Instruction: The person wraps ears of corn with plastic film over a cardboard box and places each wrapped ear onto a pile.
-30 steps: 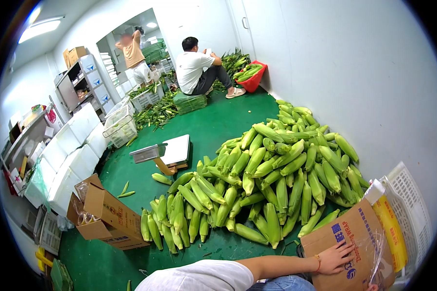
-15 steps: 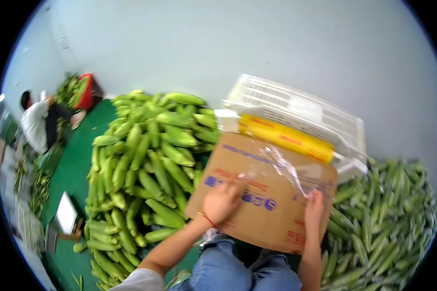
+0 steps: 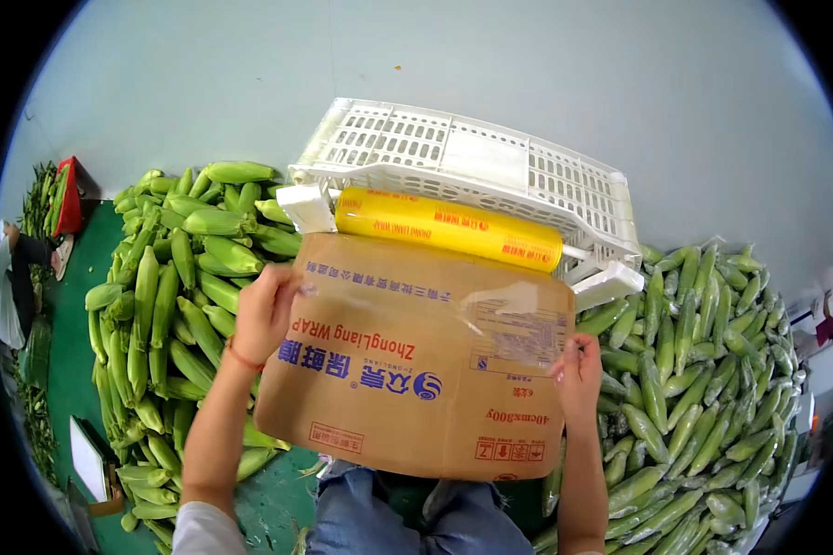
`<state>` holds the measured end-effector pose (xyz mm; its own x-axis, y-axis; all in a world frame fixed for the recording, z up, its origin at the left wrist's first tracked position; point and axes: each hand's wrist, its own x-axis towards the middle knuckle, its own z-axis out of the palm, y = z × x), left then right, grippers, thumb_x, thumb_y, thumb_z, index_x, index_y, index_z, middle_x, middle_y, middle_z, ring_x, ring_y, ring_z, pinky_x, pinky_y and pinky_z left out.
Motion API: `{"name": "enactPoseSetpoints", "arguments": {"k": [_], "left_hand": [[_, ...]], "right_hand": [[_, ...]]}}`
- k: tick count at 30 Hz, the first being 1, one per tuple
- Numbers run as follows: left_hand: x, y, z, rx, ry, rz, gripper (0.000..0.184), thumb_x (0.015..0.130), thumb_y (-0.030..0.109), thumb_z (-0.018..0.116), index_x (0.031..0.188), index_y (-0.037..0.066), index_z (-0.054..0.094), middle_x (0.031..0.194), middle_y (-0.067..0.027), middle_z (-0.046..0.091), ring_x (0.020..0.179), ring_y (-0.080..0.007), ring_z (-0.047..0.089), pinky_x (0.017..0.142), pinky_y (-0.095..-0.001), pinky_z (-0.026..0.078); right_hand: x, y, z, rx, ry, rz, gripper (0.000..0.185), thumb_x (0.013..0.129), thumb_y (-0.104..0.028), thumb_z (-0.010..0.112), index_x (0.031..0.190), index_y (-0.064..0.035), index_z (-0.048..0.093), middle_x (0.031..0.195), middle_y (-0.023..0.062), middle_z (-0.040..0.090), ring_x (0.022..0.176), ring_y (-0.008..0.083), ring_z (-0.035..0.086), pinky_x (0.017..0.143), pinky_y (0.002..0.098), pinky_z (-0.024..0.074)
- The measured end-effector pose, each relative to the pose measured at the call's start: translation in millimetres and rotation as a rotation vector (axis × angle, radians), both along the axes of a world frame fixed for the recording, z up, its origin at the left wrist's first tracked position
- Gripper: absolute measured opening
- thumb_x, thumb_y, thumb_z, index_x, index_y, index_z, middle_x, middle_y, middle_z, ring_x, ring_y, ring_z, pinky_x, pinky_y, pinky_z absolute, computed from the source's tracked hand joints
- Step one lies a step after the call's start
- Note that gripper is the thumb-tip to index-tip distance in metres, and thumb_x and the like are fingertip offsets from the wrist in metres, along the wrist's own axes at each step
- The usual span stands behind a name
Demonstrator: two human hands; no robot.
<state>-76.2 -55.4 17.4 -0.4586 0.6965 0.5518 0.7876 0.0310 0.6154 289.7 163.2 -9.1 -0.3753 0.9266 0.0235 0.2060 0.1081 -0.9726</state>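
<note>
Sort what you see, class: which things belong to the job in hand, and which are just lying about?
Likely in the job:
film roll
cardboard, in front of it
crate, behind it
unwrapped corn
wrapped corn

Apparently just lying about:
scale
red tub

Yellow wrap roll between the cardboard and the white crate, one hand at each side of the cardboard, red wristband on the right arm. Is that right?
Not quite: the head view shows the red wristband by the left hand, not the right hand. The yellow wrap roll is between the cardboard and the white crate, one hand at each side.
</note>
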Motion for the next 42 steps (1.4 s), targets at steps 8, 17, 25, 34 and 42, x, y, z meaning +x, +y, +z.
{"name": "enactPoseSetpoints", "arguments": {"k": [8,17,25,34,42], "left_hand": [[61,-132,-21,-0.125,0.292,-0.186,0.019,0.075,-0.005,0.059,0.087,0.008,0.054,0.089,-0.0093,0.068,0.086,-0.0268,0.069,0.075,-0.0394,0.055],[109,-248,-103,-0.513,0.113,0.125,0.054,0.079,0.012,0.067,0.131,0.013,0.053,0.128,-0.013,0.055,0.119,-0.0303,0.053,0.098,-0.0395,0.044],[-80,-252,-112,-0.674,0.218,0.822,0.054,0.083,0.016,0.063,0.135,0.015,0.047,0.134,-0.0213,0.046,0.122,-0.0402,0.043,0.103,-0.0459,0.038],[-189,-214,-151,-1.056,0.022,1.075,0.059,0.094,0.022,0.053,0.148,0.031,0.03,0.129,-0.0234,0.044,0.108,-0.0397,0.05,0.086,-0.044,0.045],[-55,-264,-99,0.55,-1.3,0.317,0.055,0.094,0.032,0.057,0.141,0.014,0.035,0.116,-0.0092,0.056,0.095,-0.0214,0.057,0.077,-0.0347,0.05]], "right_hand": [[68,-89,9,0.046,-0.27,0.13,0.015,0.098,-0.016,0.051,0.096,-0.0015,0.053,0.064,0.0057,0.056,0.054,0.0089,0.054,0.053,0.025,0.044],[84,-102,-76,0.243,-0.323,0.052,0.018,0.097,-0.015,0.051,0.09,-0.0002,0.056,0.058,0.0022,0.05,0.053,0.0074,0.048,0.05,0.025,0.0396],[83,-110,-70,0.215,-0.672,-0.026,0.043,0.099,-0.037,0.051,0.126,-0.0039,0.058,0.086,0.0148,0.068,0.068,0.0259,0.061,0.061,0.0377,0.0492],[68,-117,-38,0.309,-0.649,0.03,0.039,0.1,-0.035,0.048,0.122,-0.0048,0.059,0.088,0.0195,0.067,0.07,0.033,0.063,0.061,0.0403,0.0475],[81,-106,-75,0.325,-0.465,-0.001,0.024,0.098,-0.022,0.051,0.101,-0.0007,0.06,0.07,0.01,0.059,0.056,0.0173,0.054,0.052,0.0306,0.0425]]}}
